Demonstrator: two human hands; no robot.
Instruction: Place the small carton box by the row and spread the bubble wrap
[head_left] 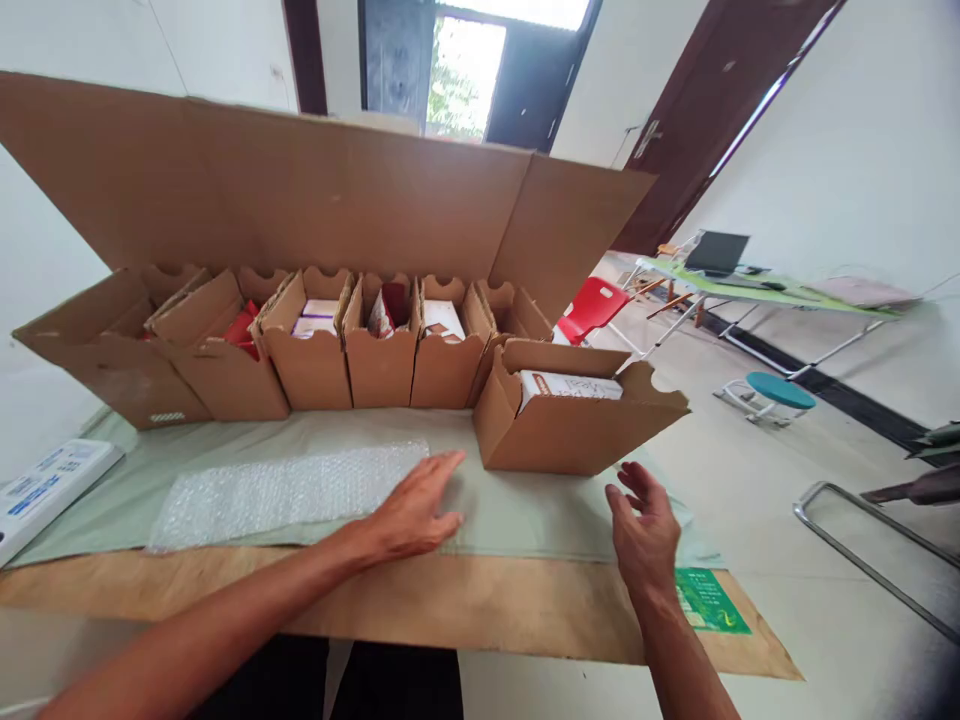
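My left hand (421, 505) is over the cloth with its thumb and fingers apart and nothing in it. Just left of it lies a flat strip of bubble wrap (292, 488). My right hand (645, 520) hovers near the table's right side, fingers slightly curled and apart, holding nothing. Beyond the hands, a cardboard bin (555, 425) stands turned at an angle, apart from my fingers. A white box with brown print (571, 387) sits inside that bin.
Several cardboard bins (381, 370) form a row before a tall cardboard panel (337, 190). A white device (56, 490) lies at far left. A green sheet (712, 600) is at the wooden edge (525, 605). Rightward are a red chair (592, 308) and a teal stool (780, 390).
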